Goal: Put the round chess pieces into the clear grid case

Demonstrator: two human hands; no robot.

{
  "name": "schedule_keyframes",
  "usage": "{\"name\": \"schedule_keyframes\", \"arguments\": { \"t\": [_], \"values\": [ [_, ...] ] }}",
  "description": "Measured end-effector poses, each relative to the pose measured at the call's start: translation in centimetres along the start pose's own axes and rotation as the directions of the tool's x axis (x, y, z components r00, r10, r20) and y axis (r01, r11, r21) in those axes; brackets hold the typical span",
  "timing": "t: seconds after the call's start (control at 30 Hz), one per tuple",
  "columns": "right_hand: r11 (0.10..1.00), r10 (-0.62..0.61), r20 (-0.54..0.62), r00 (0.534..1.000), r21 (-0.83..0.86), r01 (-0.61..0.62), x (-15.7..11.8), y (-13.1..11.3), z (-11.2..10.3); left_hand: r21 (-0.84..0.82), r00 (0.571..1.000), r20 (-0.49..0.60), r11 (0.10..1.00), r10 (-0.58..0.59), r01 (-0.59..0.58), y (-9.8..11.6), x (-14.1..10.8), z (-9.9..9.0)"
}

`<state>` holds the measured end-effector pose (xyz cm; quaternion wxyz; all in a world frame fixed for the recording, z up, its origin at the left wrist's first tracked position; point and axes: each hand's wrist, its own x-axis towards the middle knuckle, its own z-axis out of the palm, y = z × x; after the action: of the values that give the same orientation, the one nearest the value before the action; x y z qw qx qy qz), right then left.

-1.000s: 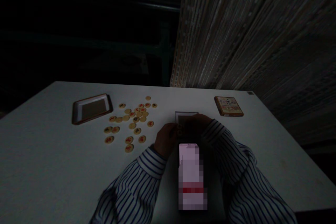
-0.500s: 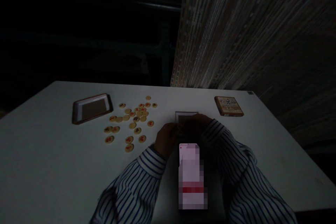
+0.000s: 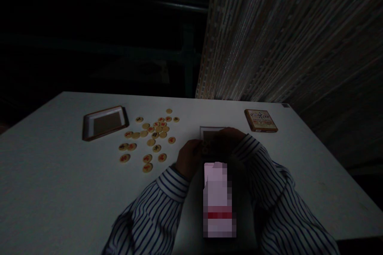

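Observation:
My left hand (image 3: 188,158) is at the left edge of a small open box (image 3: 213,129), its fingers in deep shadow. Over the box's right side reaches my right hand (image 3: 231,138), its fingers too dark to make out. A few round pieces (image 3: 205,150) show faintly between the hands. Just nearer to me lies a lit phone (image 3: 217,195), its screen partly blurred. Left of my left hand, many round wooden pieces (image 3: 151,142) with red or black characters are scattered on the white table (image 3: 89,183); some show plain faces.
An open rectangular tray or lid (image 3: 106,123) lies at the left of the table. A flat printed box (image 3: 261,120) sits at the back right. Behind the table hangs a string curtain (image 3: 236,48).
My right hand has shifted slightly to the right. The faint pieces between my hands show differently. The scattered pieces, tray, printed box and phone have not moved.

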<state>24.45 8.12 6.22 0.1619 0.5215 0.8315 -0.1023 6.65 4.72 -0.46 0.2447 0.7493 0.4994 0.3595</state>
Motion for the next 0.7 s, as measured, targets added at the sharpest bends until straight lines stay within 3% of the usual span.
{"name": "schedule_keyframes", "arguments": {
  "t": [0.37, 0.7],
  "values": [
    [0.996, 0.087, 0.036, 0.996, 0.001, -0.087, -0.69, -0.14, -0.59, -0.011, 1.000, -0.028, 1.000, 0.008, -0.008, -0.09, -0.01, 0.03],
    [0.990, 0.128, -0.099, 0.987, -0.044, -0.133, -0.55, -0.04, -0.91, -0.136, 0.993, -0.103, 0.990, -0.061, 0.046, 0.72, 0.03, -0.78]
  ]
}}
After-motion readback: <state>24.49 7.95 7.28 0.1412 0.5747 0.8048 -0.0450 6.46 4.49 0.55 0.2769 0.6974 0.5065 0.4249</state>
